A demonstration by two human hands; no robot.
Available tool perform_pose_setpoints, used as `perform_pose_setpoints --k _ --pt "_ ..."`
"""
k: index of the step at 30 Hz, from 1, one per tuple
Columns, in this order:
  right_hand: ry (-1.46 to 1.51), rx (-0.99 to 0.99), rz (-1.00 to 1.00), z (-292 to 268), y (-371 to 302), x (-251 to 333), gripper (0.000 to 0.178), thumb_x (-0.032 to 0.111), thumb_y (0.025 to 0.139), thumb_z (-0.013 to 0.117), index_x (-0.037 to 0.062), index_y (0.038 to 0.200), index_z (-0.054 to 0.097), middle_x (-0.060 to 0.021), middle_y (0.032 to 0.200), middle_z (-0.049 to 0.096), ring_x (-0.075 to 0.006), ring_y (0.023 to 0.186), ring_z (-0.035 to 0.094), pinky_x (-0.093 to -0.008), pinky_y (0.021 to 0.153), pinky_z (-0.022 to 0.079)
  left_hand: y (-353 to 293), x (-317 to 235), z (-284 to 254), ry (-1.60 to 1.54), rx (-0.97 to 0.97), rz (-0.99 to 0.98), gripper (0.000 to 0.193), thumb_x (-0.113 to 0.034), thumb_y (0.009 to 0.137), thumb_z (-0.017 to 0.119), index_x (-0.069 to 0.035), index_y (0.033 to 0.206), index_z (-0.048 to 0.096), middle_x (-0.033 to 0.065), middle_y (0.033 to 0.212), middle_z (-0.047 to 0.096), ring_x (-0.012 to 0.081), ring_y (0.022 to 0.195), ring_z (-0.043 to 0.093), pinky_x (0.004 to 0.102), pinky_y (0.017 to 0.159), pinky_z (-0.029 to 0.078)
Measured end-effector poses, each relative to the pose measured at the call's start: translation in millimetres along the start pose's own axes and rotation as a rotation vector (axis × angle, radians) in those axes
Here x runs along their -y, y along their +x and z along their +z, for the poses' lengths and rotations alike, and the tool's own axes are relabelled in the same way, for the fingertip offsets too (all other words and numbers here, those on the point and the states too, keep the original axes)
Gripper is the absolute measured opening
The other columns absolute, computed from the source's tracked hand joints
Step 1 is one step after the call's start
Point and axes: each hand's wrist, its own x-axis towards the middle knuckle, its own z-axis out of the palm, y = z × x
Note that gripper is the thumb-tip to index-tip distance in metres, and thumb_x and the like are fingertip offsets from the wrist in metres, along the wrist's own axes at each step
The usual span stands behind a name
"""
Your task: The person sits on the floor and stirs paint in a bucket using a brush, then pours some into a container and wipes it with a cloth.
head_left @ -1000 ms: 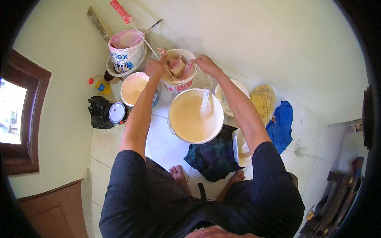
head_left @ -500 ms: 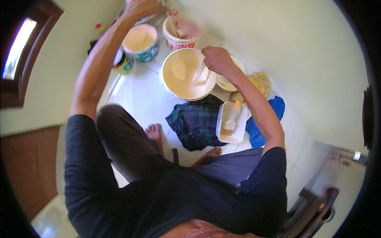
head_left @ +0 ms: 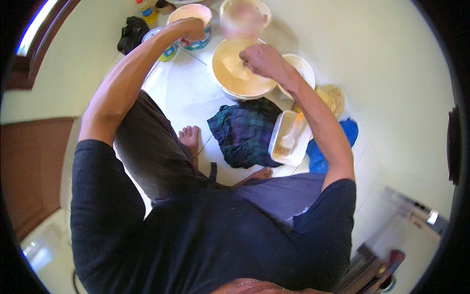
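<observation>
A wide white bucket (head_left: pixel 237 95) of cream-coloured paint (head_left: pixel 226 63) stands on the floor ahead of me. Over its right side, my right hand (head_left: pixel 264 60) is closed around a pale flat stirring stick (head_left: pixel 243 73), whose lower part dips into the paint. My left hand (head_left: pixel 191 30) is held with curled fingers in front of a smaller teal bucket (head_left: pixel 199 45), which also holds cream-coloured paint. Whether its fingers grip anything is hidden. Nearer to me, a paintbrush (head_left: pixel 293 133) with an orange handle tip lies in a white rectangular tray (head_left: pixel 293 158).
A dark plaid cloth (head_left: pixel 242 132) lies below the large bucket. To the right are a white lid or shallow tub (head_left: pixel 304 68), a yellowish cloth (head_left: pixel 333 99) and a blue cloth (head_left: pixel 318 159). Another white bucket (head_left: pixel 264 11) and a black plastic bag (head_left: pixel 132 35) stand farther off.
My left hand has come down and nearer, from the far container to the front of the teal bucket. The right hand stays over the large bucket. The whole view has shifted slightly.
</observation>
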Motion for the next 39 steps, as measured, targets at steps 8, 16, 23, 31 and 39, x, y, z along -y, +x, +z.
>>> perform_pose_setpoints --k 8,16,23,31,39 --pt "-0.127 0.072 0.020 -14 -27 -11 0.018 0.009 0.068 0.063 -0.0004 0.082 0.056 -0.0169 0.079 0.056 -0.0336 0.081 0.058 -0.0413 0.069 0.047 29 26 16 -0.117 0.299 0.154 0.023 -0.019 0.085 0.055 -0.004 0.068 0.059 0.0042 0.060 0.061 0.0124 0.047 0.055 0.0276 0.043 0.043" --pt "-0.024 -0.184 -0.118 12 -23 13 0.011 0.006 0.071 0.062 -0.0015 0.076 0.056 -0.0179 0.075 0.056 -0.0335 0.070 0.057 -0.0428 0.061 0.046 44 57 21 -0.371 0.389 0.096 0.021 -0.018 0.090 0.048 -0.002 0.094 0.061 0.0041 0.071 0.060 0.0125 0.055 0.057 0.0258 0.047 0.044" --pt "-0.175 -0.176 0.022 -7 -19 -4 0.008 0.004 0.064 0.064 -0.0038 0.064 0.062 -0.0213 0.065 0.059 -0.0340 0.061 0.060 -0.0441 0.055 0.047 37 76 20 -0.358 0.307 0.136 0.024 -0.016 0.090 0.048 -0.001 0.100 0.063 0.0064 0.074 0.064 0.0142 0.059 0.062 0.0268 0.050 0.047" --pt "0.155 -0.021 -0.081 -11 -11 24 0.015 0.003 0.062 0.064 -0.0086 0.064 0.056 -0.0235 0.059 0.050 -0.0329 0.053 0.050 -0.0442 0.049 0.038 40 53 18 -0.284 0.337 0.084 0.023 -0.014 0.089 0.047 0.000 0.100 0.062 0.0079 0.075 0.065 0.0159 0.060 0.063 0.0285 0.052 0.050" --pt "-0.278 -0.340 0.022 11 -22 -22 0.009 0.006 0.059 0.065 -0.0017 0.064 0.066 -0.0183 0.067 0.066 -0.0328 0.064 0.066 -0.0426 0.057 0.054 42 25 16 -0.241 0.345 0.094 0.027 -0.010 0.087 0.042 0.002 0.104 0.060 0.0089 0.078 0.065 0.0159 0.062 0.063 0.0279 0.053 0.049"
